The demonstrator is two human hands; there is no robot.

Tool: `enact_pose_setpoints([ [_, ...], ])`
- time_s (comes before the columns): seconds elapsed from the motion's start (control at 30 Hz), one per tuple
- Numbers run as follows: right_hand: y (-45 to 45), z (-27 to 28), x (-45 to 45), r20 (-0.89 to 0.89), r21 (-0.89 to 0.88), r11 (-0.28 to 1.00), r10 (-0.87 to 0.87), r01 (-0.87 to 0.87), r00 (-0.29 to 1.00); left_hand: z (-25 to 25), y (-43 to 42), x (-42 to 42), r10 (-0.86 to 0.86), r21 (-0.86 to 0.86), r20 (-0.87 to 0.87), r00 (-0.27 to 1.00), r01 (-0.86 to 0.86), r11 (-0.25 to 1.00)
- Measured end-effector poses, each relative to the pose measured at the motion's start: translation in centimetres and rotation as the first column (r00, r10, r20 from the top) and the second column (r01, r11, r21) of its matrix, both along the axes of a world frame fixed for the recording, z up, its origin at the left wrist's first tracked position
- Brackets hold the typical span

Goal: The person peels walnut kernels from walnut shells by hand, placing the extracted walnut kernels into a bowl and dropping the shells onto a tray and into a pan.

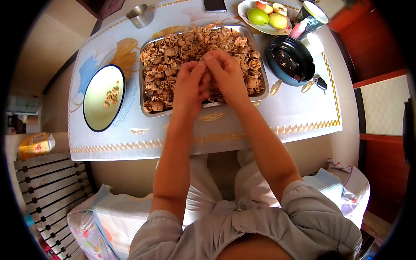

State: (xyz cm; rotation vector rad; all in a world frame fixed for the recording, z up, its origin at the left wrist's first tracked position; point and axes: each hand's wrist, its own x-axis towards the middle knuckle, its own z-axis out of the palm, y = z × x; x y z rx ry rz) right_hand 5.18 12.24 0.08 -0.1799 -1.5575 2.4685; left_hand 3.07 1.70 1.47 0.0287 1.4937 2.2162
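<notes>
A metal tray (pixel 145 93) heaped with walnut shells and pieces (pixel 164 56) lies in front of me on the table. Over its middle, my left hand (pixel 190 82) and my right hand (pixel 223 73) meet with the fingertips pinched together. Whatever is between the fingers is too small or hidden to name. To the left stands a pale bowl with a dark blue rim (pixel 97 102), holding a few walnut kernels (pixel 112 96). A black round dish (pixel 289 60) with small shell bits inside sits to the right of the tray.
A metal cup (pixel 140 16) stands at the back left and a phone (pixel 215 5) lies at the back edge. Farther right are a fruit plate (pixel 247 24), a patterned cup (pixel 310 19) and a dark key-like object (pixel 320 82). The patterned tablecloth (pixel 117 145) ends nearest my body.
</notes>
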Motion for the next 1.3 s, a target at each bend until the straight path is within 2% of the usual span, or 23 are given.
enact_pose_setpoints([
  [0.07,-0.3,0.1,0.1,-0.011,0.202,0.967,-0.158,0.157,0.987,0.6,0.9,1.2,0.046,-0.102,-0.012,0.999,-0.047,0.994],
  [0.17,-0.8,-0.3,0.4,-0.151,0.492,0.802,-0.304,0.338,0.941,0.7,1.2,1.3,0.032,-0.182,-0.110,0.993,-0.052,0.982],
  [0.2,-1.1,-0.3,0.4,-0.217,0.572,0.722,-0.325,0.390,0.921,0.4,1.3,1.4,0.048,-0.242,-0.240,0.970,-0.108,0.964],
  [0.27,-1.8,-0.1,0.3,-0.148,0.277,0.918,-0.252,0.284,0.956,-0.4,1.8,1.6,0.049,-0.336,-0.486,0.873,-0.239,0.911],
  [0.3,-2.0,0.1,0.2,-0.124,0.112,0.969,-0.205,0.219,0.971,-0.3,1.9,1.7,0.047,-0.316,-0.482,0.875,-0.224,0.922],
  [0.4,-1.8,0.3,0.3,0.002,0.045,0.993,-0.107,0.106,0.994,0.3,2.2,2.1,0.055,-0.259,-0.508,0.860,-0.214,0.942],
  [0.57,-1.4,1.7,0.8,-0.020,-0.017,0.993,-0.116,0.115,0.993,-0.9,2.2,1.1,0.052,-0.197,-0.655,0.754,-0.237,0.951],
  [0.67,-0.8,0.9,0.5,0.006,-0.090,0.992,-0.086,0.086,0.996,-1.4,1.6,0.9,-0.125,-0.377,-0.715,0.688,-0.229,0.898],
  [0.8,-1.1,2.1,1.0,0.067,-0.301,0.951,-0.048,0.066,0.997,-1.8,1.9,0.5,-0.102,-0.296,-0.858,0.504,-0.321,0.900],
  [0.87,-0.9,1.1,0.4,0.080,-0.234,0.970,-0.046,0.063,0.996,-2.2,1.7,0.2,-0.120,-0.302,-0.889,0.441,-0.369,0.879],
  [0.9,-0.8,1.1,0.3,0.087,-0.199,0.978,-0.047,0.063,0.995,-1.8,1.2,0.3,-0.087,-0.270,-0.694,0.714,-0.147,0.952],
  [0.93,-0.5,1.2,0.3,0.084,-0.224,0.974,-0.012,0.031,0.996,-1.0,0.5,0.5,-0.115,-0.154,-0.418,0.901,0.054,0.987],
  [0.97,0.1,1.5,0.5,0.080,-0.248,0.969,0.022,-0.002,0.997,-0.5,0.1,0.6,-0.201,0.025,-0.102,0.974,0.204,0.979],
  [1.07,0.7,1.2,0.4,0.095,-0.293,0.955,0.089,-0.058,0.991,-0.4,0.3,0.6,-0.247,0.214,-0.121,0.961,0.268,0.939],
  [1.17,0.8,0.7,0.5,0.080,-0.347,0.930,0.157,-0.120,0.984,0.4,0.3,0.4,-0.160,0.283,0.081,0.984,0.131,0.950],
  [1.27,0.5,0.4,0.2,0.033,-0.329,0.933,0.164,-0.144,0.986,0.4,-0.5,0.1,-0.183,0.123,0.086,0.979,0.172,0.977],
  [1.3,0.3,0.5,0.2,0.019,-0.311,0.940,0.152,-0.139,0.988,0.3,-0.5,0.0,-0.179,0.138,0.102,0.978,0.165,0.977],
])
